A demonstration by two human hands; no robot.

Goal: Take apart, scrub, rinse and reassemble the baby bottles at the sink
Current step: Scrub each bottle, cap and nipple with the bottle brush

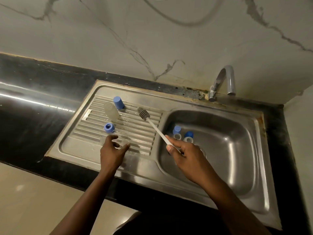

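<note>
White-handled brush (153,126) is gripped by fingers of the right hand (184,155), bristles over the drainboard (133,128). Nearby the left hand (111,150) curls over a clear piece (125,142), grip uncertain. Behind, the clear bottle (111,110) lies beside a blue cap (118,102).

Person, head-camera view: two arms only.

1. Left forearm (88,197): bare, slim, tapering evenly to a narrow wrist; uncovered from the picture's lower edge to the wrist.
2. Left hand (111,152): bare; back of the hand, knuckles and thumb show; fingers slender.
3. Right forearm (225,192): bare, slim, same even taper; uncovered over its whole visible length.
4. Right hand (184,154): bare; back of the hand, knuckle ridge and thumb tip with its nail show. Finer marks are lost in dim light.
</note>
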